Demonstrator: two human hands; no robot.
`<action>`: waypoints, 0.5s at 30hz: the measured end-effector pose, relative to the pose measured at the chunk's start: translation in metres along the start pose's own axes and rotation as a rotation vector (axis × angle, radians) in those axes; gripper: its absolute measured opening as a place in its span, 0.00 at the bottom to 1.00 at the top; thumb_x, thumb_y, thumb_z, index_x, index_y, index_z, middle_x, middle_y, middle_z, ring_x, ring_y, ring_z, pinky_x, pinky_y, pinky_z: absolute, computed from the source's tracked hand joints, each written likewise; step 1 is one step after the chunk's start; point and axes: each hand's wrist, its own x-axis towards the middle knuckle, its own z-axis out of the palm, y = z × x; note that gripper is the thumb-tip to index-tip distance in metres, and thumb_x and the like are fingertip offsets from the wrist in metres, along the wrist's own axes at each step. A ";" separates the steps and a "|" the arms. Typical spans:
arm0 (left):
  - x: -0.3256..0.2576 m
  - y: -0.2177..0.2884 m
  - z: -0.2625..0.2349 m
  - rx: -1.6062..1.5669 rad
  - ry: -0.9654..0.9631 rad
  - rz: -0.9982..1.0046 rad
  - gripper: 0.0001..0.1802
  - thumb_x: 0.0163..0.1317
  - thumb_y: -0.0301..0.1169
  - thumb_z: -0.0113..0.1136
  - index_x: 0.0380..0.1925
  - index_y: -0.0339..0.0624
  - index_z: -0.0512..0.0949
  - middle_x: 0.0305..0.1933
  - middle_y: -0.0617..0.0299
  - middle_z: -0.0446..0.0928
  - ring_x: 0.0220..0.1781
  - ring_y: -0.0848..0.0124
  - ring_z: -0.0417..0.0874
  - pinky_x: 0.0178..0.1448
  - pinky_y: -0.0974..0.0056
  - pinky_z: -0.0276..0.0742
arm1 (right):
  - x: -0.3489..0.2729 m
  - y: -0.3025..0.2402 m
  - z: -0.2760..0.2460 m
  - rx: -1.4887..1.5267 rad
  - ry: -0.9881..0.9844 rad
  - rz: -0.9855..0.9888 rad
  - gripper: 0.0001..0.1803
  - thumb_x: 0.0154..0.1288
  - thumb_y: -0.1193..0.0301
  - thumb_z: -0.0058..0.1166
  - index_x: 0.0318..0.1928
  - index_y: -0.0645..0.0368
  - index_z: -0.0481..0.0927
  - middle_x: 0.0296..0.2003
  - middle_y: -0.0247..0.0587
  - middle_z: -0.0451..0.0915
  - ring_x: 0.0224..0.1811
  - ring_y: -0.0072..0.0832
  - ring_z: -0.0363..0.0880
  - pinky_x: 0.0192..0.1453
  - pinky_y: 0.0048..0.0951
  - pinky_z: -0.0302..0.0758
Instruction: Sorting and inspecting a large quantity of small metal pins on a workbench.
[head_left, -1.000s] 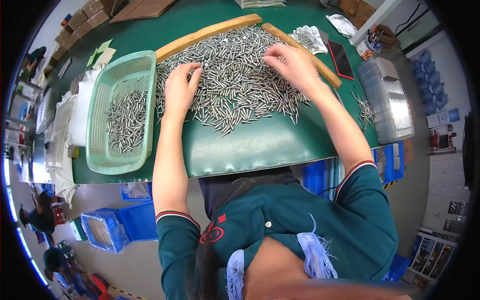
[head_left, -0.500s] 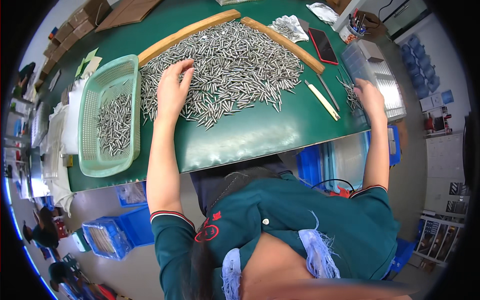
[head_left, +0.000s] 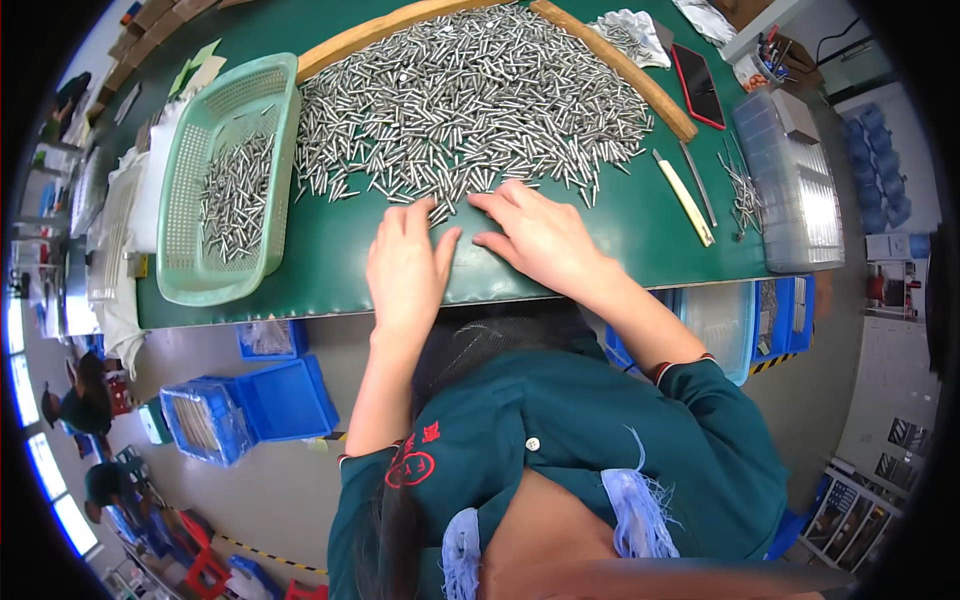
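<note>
Observed left hand point(head_left: 405, 262) and right hand point(head_left: 540, 236) half-spread, without visible hold. Drawn together from opposite sides to near edge of metal pin pile point(head_left: 470, 110), right of green basket point(head_left: 284, 165); apparently set for two-handed work.

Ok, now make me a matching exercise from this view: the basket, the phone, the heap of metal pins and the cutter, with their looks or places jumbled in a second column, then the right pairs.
Column one
1. Basket
2. Phone
3. Heap of metal pins
4. Cutter

Column two
A. Dark screen, red edge
B. Cream handle
C. Pale green, perforated sides
D. Silvery, just beyond the left hand and right hand

Pairs: 1-C, 2-A, 3-D, 4-B
</note>
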 end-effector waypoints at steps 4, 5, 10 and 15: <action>0.000 -0.003 0.005 -0.082 -0.006 0.127 0.15 0.52 0.32 0.62 0.39 0.43 0.75 0.36 0.58 0.71 0.40 0.59 0.74 0.44 0.58 0.70 | -0.001 0.000 0.009 0.095 0.000 -0.006 0.16 0.55 0.64 0.58 0.43 0.53 0.75 0.35 0.36 0.71 0.40 0.34 0.76 0.37 0.35 0.75; -0.001 -0.007 0.005 -0.115 -0.021 0.183 0.13 0.51 0.31 0.62 0.38 0.42 0.75 0.36 0.58 0.71 0.40 0.60 0.74 0.44 0.58 0.70 | -0.005 0.001 0.009 0.101 -0.005 -0.010 0.16 0.55 0.64 0.58 0.43 0.53 0.75 0.35 0.36 0.71 0.40 0.34 0.76 0.37 0.35 0.75; -0.013 -0.012 -0.004 -0.218 -0.007 0.026 0.14 0.51 0.33 0.63 0.39 0.46 0.77 0.35 0.60 0.71 0.38 0.62 0.73 0.43 0.60 0.68 | -0.019 0.002 0.005 0.191 0.068 0.049 0.12 0.53 0.64 0.60 0.39 0.51 0.78 0.36 0.32 0.73 0.35 0.29 0.75 0.37 0.29 0.73; -0.012 -0.006 -0.003 -0.088 -0.048 0.196 0.13 0.51 0.36 0.63 0.37 0.49 0.78 0.32 0.64 0.71 0.37 0.65 0.72 0.41 0.60 0.66 | -0.010 0.000 0.014 0.195 0.104 -0.056 0.08 0.54 0.69 0.59 0.36 0.54 0.78 0.34 0.34 0.75 0.33 0.30 0.76 0.35 0.29 0.73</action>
